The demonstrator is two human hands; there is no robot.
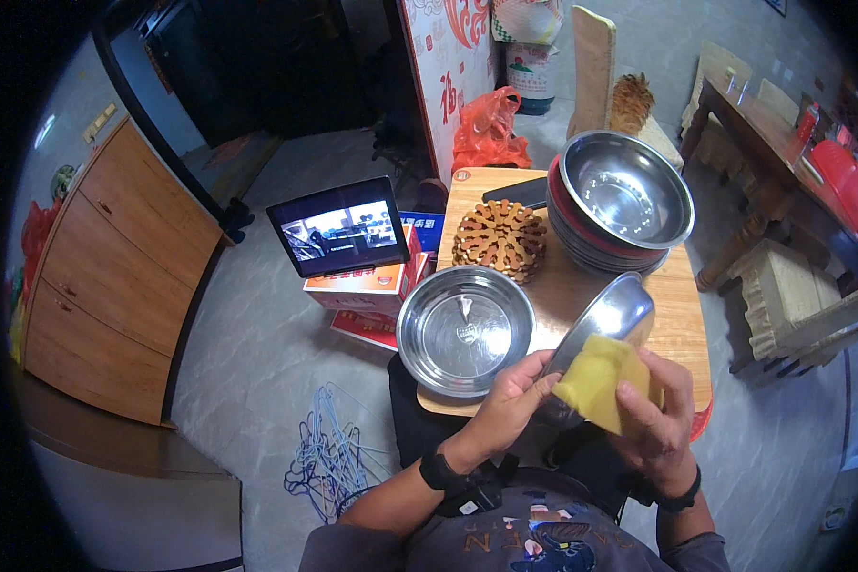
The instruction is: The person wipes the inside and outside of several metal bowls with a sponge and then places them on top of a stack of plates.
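My left hand grips the rim of a stainless steel basin, tilted on its side above the table's near edge. In my right hand is a yellow cloth or sponge, held against or close to the basin's outer side; contact is hard to make out. Another steel basin sits upright at the table's near left, with nothing in it. Farther back on the right rises a stack of nested basins, steel and red.
A wooden trivet and a dark flat object lie on the small wooden table. A tablet stands on cartons at the left. Blue hangers lie on the floor. A red plastic bag is behind.
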